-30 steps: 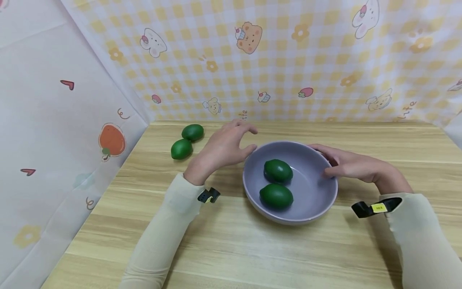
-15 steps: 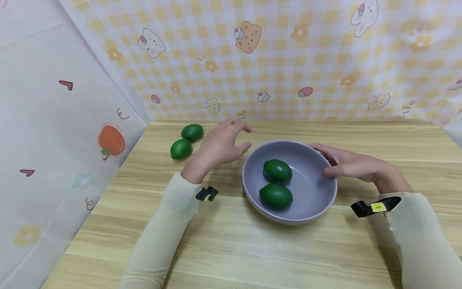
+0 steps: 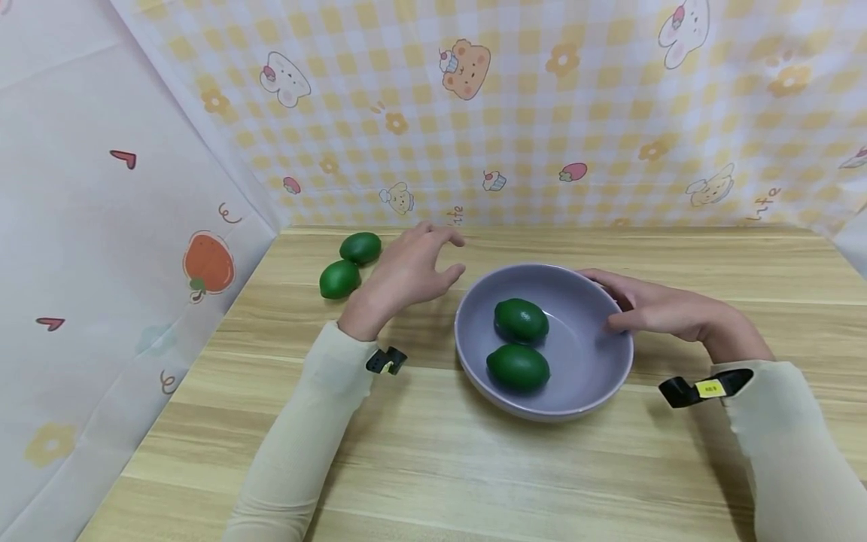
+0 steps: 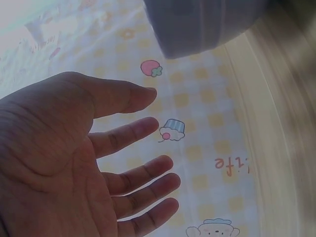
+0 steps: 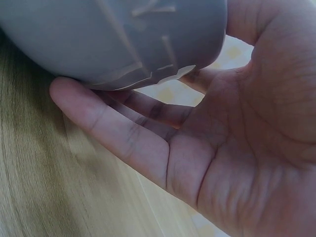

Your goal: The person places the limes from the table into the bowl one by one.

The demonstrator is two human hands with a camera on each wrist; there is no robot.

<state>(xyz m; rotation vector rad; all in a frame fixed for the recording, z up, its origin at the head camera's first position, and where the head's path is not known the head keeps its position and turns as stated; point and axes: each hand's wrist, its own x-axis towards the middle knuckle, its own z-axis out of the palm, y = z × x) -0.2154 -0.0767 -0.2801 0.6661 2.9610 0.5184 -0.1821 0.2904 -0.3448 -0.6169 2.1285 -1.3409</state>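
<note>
My right hand [image 3: 667,307] grips the right side of a greyish-purple bowl [image 3: 585,369], thumb inside the rim and fingers beneath the outer wall. In the right wrist view those fingers [image 5: 131,136] lie under the bowl [image 5: 123,39]. Two green limes sit inside it, one farther back [image 3: 521,321] and one nearer [image 3: 518,368]. Left of the bowl my left hand [image 3: 409,267] hovers with fingers relaxed and apart, holding nothing. The left wrist view shows that palm [image 4: 54,163] facing the camera, away from the bowl [image 4: 197,24].
Two more limes, a rear one [image 3: 361,248] and a front one [image 3: 340,279], lie touching on the wooden table [image 3: 433,467], left of my left hand. A yellow checked cloth [image 3: 515,113] hangs behind the table, and a white printed cloth [image 3: 101,226] covers the left side.
My left hand has drawn away from the bowl's rim, moving left toward the two limes on the table. The right hand and bowl have stayed in place.
</note>
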